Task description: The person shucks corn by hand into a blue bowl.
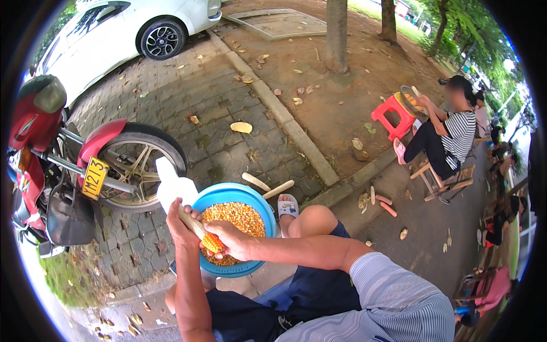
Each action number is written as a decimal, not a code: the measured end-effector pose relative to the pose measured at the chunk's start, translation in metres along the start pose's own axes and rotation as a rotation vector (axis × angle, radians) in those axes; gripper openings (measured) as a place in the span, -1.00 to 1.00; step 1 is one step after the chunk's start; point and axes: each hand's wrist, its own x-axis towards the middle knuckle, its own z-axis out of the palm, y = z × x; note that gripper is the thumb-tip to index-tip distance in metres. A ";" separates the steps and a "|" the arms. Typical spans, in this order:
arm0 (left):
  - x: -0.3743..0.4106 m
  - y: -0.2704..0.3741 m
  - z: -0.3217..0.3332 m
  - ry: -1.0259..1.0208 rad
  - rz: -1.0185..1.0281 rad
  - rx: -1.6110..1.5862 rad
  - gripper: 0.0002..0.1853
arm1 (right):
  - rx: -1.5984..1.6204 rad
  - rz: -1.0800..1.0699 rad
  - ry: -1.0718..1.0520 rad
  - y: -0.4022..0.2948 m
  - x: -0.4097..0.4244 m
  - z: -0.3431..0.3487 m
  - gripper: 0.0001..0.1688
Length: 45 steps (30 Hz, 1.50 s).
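A partly shelled corn cob (193, 223) is held slantwise between both hands, over the left side of a blue plastic basin (268, 213). My left hand (181, 222) grips its bare, pale upper end. Around the lower end, where orange kernels remain, my right hand (228, 241) is closed, its thumb lying against the cob. Loose yellow corn kernels (239, 216) fill much of the basin's inside. Two bare cobs (278, 189) lie on the paving just beyond the basin's far rim. Something white (175, 186), overexposed, shows beyond my left hand; what it is I cannot tell.
A red motorcycle (102, 145) stands at the left, a white car (107, 30) behind it. A concrete curb (273, 102) runs toward a tree trunk (336, 38). At the right a person (457, 124) sits by a red plastic stool (391, 115); several cobs (388, 209) lie on the pavement.
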 end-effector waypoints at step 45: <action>0.007 0.007 0.007 0.067 0.032 -0.041 -0.79 | -0.176 0.011 0.085 -0.012 0.002 0.001 -0.61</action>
